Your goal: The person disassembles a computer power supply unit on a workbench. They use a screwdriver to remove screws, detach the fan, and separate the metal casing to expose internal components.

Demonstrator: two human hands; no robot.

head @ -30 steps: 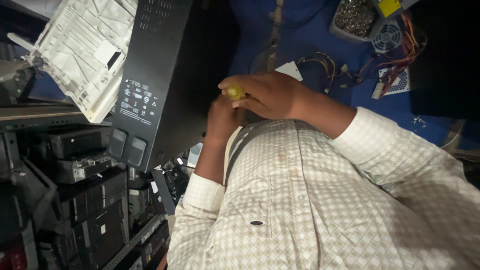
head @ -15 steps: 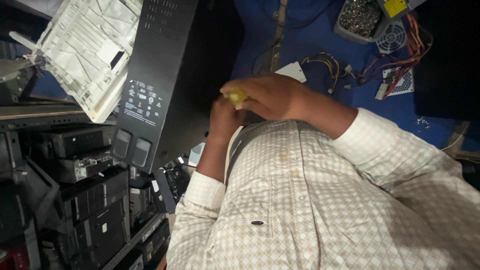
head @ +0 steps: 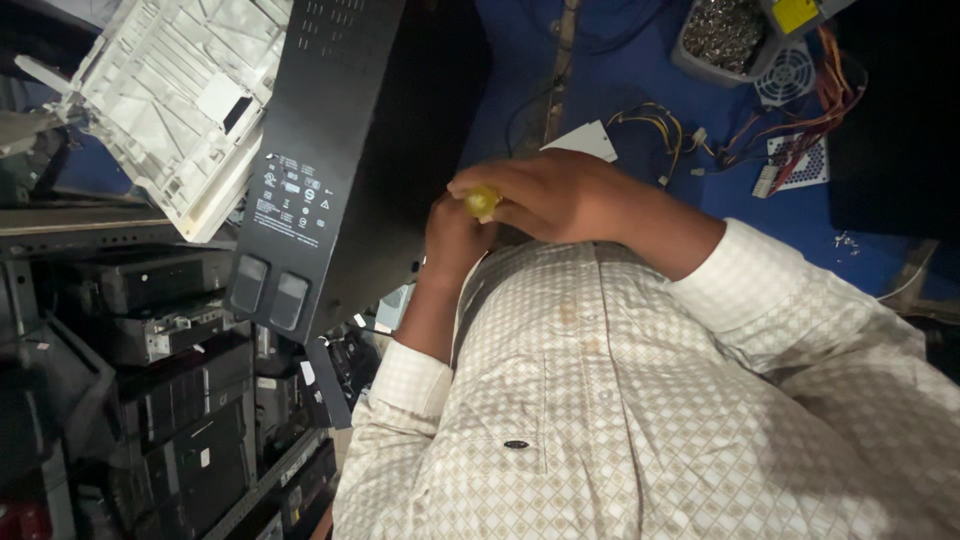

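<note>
Hands unmoved — right hand [head: 560, 195] grips yellow handle [head: 481, 201].

We note our right hand [head: 560, 195] curled, fingers [head: 490, 190] closed over a small yellow handle [head: 481, 201]. Our left hand [head: 455, 235] sits just beneath it, touching, forearm bent upward. Both sleeves reach the wrists.

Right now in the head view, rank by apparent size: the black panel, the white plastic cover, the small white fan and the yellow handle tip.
1. black panel
2. white plastic cover, a little smaller, though cropped by the frame edge
3. small white fan
4. yellow handle tip, mostly hidden in the right hand
</note>
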